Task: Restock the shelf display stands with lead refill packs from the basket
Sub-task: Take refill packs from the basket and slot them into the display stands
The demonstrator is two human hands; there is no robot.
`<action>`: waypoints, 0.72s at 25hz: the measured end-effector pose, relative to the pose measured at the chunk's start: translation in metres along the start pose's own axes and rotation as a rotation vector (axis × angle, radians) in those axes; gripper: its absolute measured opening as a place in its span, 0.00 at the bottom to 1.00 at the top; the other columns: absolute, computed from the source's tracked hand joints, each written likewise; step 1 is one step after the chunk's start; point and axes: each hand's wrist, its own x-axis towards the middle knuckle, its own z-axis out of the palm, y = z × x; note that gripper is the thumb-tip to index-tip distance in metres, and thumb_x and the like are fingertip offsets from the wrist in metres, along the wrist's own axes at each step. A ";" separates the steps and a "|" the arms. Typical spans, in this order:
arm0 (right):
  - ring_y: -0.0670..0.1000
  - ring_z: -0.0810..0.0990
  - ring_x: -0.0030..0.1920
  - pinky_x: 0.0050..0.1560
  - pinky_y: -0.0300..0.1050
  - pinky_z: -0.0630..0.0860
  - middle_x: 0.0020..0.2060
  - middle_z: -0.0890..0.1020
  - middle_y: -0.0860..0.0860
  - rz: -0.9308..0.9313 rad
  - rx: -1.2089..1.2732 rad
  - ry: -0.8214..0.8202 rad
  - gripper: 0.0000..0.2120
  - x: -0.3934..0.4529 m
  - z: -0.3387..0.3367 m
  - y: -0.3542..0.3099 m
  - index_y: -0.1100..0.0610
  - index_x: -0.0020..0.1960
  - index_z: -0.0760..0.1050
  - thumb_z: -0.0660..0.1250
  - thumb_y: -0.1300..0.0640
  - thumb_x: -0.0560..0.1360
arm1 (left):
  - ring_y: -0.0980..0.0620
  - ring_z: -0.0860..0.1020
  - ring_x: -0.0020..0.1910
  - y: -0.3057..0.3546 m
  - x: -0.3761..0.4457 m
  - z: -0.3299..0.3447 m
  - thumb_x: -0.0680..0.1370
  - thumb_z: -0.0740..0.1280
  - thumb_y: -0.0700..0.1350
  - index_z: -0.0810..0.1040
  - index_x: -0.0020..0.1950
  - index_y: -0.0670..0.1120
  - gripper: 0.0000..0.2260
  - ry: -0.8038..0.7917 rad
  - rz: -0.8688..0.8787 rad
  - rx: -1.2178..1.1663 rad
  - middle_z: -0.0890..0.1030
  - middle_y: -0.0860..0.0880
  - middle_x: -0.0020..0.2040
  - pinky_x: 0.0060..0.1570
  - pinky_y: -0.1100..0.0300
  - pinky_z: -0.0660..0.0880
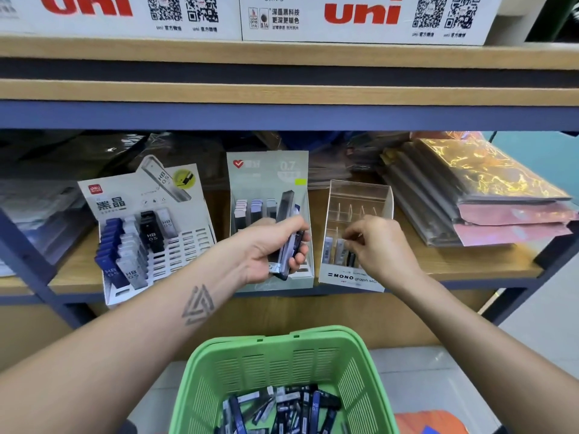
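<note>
My left hand [271, 245] grips a bunch of slim lead refill packs [289, 233] in front of the middle 0.7 display stand [266, 170]. My right hand [377, 244] pinches a dark lead pack [351, 260] standing in the front row of the clear MONO display stand [358, 195], beside two grey packs. The white 0.5 stand [188, 242] on the left holds blue, clear and black packs. The green basket [282, 364] below contains several loose refill packs [282, 408].
The stands sit on a wooden shelf [470, 261] with a blue metal frame. Shiny plastic folders [488, 195] are stacked at the right. White uni boxes [360, 17] stand on the shelf above. Wrapped goods fill the back.
</note>
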 end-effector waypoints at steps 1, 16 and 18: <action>0.55 0.83 0.50 0.53 0.51 0.80 0.49 0.85 0.53 -0.001 -0.011 0.000 0.06 0.000 0.000 -0.001 0.57 0.52 0.86 0.72 0.62 0.77 | 0.51 0.73 0.29 -0.001 0.000 -0.001 0.78 0.68 0.44 0.77 0.46 0.41 0.06 -0.002 -0.003 0.004 0.76 0.44 0.35 0.26 0.64 0.69; 0.53 0.82 0.47 0.50 0.51 0.81 0.47 0.83 0.53 -0.002 -0.015 -0.004 0.10 -0.003 0.011 0.001 0.57 0.54 0.82 0.73 0.66 0.74 | 0.51 0.73 0.29 -0.004 -0.002 -0.001 0.78 0.68 0.44 0.77 0.46 0.41 0.06 -0.018 -0.019 0.005 0.77 0.44 0.34 0.26 0.64 0.69; 0.52 0.81 0.45 0.49 0.50 0.81 0.44 0.82 0.51 0.004 0.014 0.016 0.07 -0.001 0.006 -0.001 0.57 0.51 0.82 0.74 0.65 0.74 | 0.51 0.74 0.30 -0.004 -0.003 -0.002 0.79 0.68 0.44 0.77 0.47 0.41 0.07 -0.038 -0.032 -0.016 0.77 0.44 0.35 0.27 0.64 0.70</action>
